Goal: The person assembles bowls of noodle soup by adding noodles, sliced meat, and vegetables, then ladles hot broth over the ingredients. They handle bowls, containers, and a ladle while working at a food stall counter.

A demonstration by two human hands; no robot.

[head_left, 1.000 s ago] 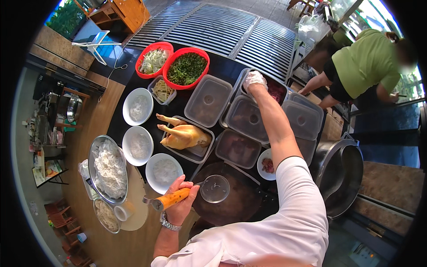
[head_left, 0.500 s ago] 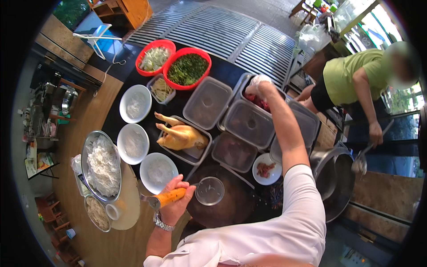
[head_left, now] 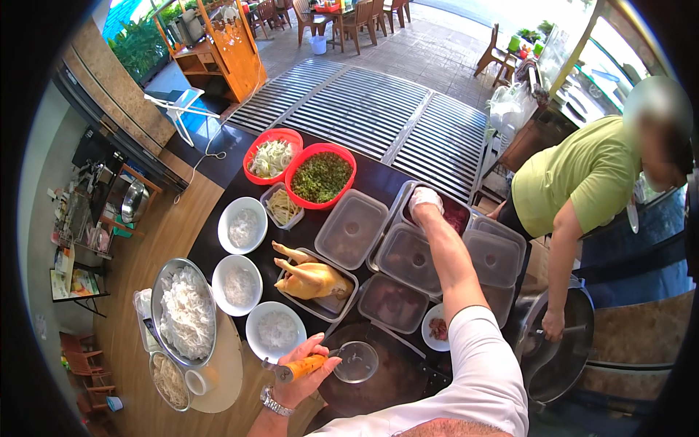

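Observation:
My left hand (head_left: 309,375) is closed around the orange handle (head_left: 302,368) of a utensil with a metal end. Beside my fingers is a round, shallow ladle-like bowl (head_left: 357,362); whether it joins that handle I cannot tell. My right arm reaches forward, and my right hand (head_left: 425,200), in a clear plastic glove, is at a container of dark red meat (head_left: 456,216). Its fingertips are hidden. Near my left hand stands a white bowl of pale noodles (head_left: 277,330). A plucked yellow chicken (head_left: 312,281) lies in a tray, legs up.
Lidded plastic containers (head_left: 351,229) cover the table's middle. Red baskets hold chopped greens (head_left: 320,177) and sliced onion (head_left: 271,158). White noodles fill a metal bowl (head_left: 188,313) at left. At right, a co-worker in green (head_left: 575,175) reaches over a large pot (head_left: 575,364). A small meat plate (head_left: 438,328) is near my right arm.
The view has tilted up, so the table sits lower. My right hand remains at the meat container, its fingers now hidden. The co-worker's arm has moved left, over the pot.

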